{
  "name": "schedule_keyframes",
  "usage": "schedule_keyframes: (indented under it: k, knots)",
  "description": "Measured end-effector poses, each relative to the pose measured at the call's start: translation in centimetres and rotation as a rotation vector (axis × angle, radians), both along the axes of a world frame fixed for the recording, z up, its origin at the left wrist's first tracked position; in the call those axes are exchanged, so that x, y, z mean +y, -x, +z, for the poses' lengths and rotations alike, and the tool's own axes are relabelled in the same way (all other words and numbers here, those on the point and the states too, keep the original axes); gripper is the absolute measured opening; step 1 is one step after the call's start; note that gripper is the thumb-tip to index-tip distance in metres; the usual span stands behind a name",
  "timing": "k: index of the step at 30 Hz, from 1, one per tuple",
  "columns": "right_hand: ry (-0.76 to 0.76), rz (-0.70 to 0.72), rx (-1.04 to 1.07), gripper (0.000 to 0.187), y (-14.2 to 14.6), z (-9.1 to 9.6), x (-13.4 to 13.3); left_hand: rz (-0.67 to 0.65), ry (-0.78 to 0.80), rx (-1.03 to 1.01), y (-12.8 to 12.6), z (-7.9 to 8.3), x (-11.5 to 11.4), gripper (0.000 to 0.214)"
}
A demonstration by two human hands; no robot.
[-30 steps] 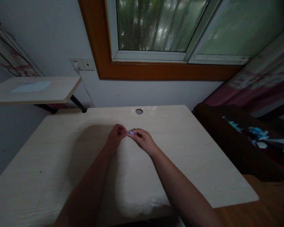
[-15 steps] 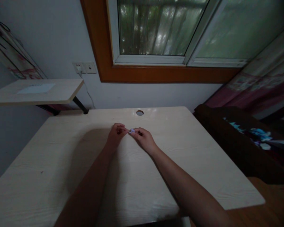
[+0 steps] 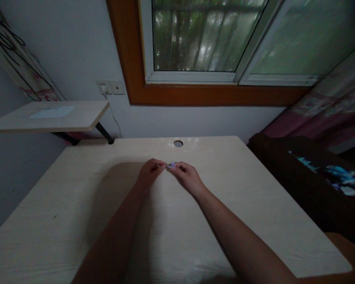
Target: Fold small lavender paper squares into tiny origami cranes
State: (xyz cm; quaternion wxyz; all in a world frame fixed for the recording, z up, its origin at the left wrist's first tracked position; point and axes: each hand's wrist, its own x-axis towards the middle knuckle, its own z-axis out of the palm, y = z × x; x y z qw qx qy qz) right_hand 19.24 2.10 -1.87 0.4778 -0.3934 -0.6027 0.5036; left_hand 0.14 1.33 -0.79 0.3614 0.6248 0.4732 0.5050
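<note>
Both hands meet over the far middle of a pale wooden desk [image 3: 177,221]. Between my fingertips is a small, light purple-and-white object [image 3: 172,164] with a thin end toward the left; it is too small to name. My right hand [image 3: 188,175] pinches its purple part between thumb and forefinger. My left hand [image 3: 150,172] is closed too, its thumb and fingertips pressed together at the thin end. The fingers cover part of the object.
A raised shelf [image 3: 88,118] with a sheet of paper [image 3: 52,112] stands at the back left. The desk has a round cable hole [image 3: 178,143] near its back edge. Beyond the right edge, a dark brown surface [image 3: 286,173] bears blue and white items [image 3: 340,173].
The view has shifted slightly, so the scene sits a little further right and lower. My left fingers have closed more; both hands stay at the small object.
</note>
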Motion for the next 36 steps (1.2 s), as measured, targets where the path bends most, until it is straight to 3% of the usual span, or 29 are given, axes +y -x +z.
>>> schedule_keyframes:
  k: [6,26,36]
  knots:
    - [-0.025,0.045,0.001,0.038,-0.01,-0.09,-0.07,-0.072,-0.035,0.137,-0.16,-0.1,-0.27,0.012]
    - [-0.008,0.096,-0.02,0.042,0.06,0.45,-0.4,-0.032,0.056,0.073,0.0,-0.22,-0.42,0.014]
    - [-0.065,0.118,-0.084,0.039,-0.22,0.05,-0.16,-0.092,0.042,0.076,0.08,-0.18,-0.34,0.013]
